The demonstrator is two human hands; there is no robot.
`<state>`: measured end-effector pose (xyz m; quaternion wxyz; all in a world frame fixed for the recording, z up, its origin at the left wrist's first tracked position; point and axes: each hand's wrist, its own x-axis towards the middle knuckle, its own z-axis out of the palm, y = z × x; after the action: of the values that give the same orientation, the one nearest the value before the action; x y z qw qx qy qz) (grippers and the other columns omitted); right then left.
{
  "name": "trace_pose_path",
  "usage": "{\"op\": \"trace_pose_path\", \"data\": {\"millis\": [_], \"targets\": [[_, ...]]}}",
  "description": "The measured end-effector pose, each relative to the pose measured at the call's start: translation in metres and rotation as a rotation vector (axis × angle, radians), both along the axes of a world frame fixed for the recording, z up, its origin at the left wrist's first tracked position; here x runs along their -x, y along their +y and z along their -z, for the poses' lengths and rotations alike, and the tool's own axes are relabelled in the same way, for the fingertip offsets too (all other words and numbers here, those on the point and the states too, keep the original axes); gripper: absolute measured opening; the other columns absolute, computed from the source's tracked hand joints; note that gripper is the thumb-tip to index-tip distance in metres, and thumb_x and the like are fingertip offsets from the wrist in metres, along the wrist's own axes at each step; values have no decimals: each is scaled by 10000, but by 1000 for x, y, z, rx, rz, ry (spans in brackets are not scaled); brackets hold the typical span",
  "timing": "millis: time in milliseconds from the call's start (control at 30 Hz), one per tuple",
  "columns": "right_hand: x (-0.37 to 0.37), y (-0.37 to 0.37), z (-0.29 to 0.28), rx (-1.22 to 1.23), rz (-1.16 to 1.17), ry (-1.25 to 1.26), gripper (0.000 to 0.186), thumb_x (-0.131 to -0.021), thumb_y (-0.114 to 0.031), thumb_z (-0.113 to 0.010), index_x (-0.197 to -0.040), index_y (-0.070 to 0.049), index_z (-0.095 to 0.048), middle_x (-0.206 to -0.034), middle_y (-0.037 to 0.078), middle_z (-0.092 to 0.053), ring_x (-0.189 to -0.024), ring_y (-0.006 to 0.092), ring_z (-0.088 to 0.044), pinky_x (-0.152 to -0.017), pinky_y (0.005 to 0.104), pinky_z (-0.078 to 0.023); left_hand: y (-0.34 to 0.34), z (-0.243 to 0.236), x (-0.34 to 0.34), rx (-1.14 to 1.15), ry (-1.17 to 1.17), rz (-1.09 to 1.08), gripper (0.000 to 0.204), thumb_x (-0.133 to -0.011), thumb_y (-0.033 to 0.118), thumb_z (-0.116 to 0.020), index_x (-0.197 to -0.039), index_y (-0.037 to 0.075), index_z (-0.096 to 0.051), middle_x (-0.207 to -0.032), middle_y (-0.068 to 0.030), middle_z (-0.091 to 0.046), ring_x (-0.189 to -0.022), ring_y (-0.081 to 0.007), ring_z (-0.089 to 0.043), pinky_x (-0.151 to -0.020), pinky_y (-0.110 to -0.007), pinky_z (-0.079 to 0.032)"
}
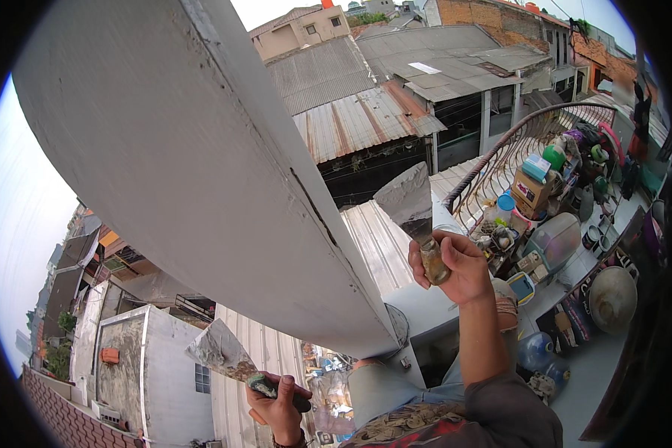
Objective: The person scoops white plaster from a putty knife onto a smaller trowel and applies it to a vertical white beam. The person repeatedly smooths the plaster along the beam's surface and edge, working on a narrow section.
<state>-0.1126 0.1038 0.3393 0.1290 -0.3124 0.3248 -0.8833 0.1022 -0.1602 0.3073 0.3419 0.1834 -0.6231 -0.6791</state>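
Note:
My left hand is closed round the dark green handle of a putty knife, its broad blade smeared with whitish filler and pointing up and to the left. Higher up on the right, my right hand grips a second putty knife by its worn, stained handle. That blade is coated in pale grey filler and points upward. Between the two tools rises a white-painted pillar, with a long crack along its right edge. Both blades are apart from the pillar.
At right, a balcony with a curved metal railing holds a cardboard box, a clear plastic bin, blue water jugs and a metal pan. Corrugated roofs lie below and beyond. A white ledge meets the pillar's foot.

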Motion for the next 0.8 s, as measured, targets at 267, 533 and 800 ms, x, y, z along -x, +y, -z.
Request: {"op": "trace_pose_path", "data": {"millis": [267,533,800], "targets": [[-42,46,22,-269,172,215,411,-980,-263,-596,-1228,60,-540,-1078,141,-621,-887,215,-614,-807,345,-481,10,-24,-19,61,-236,875,281,-795,151,-842,-876,-22,-637,-700,-64,-692,-622,-94,-630,-555,-232,-469],[-66,58,30,-675,373,517,236,-866,-98,-697,-1086,-21,-660,-994,101,-672,-864,209,-604,-845,351,-410,24,-5,8,250,-193,1188,278,-795,142,-837,-953,-12,-667,-802,-81,-702,-710,-122,-628,-650,-273,-479],[-73,70,13,-855,319,661,351,-690,41,-765,-1016,-79,-718,-952,58,-663,-879,206,-621,-908,351,-402,24,2,2,194,-252,1312,294,-817,131,-816,-1010,-29,-662,-942,-107,-721,-864,-161,-679,-768,-293,-504]]}}
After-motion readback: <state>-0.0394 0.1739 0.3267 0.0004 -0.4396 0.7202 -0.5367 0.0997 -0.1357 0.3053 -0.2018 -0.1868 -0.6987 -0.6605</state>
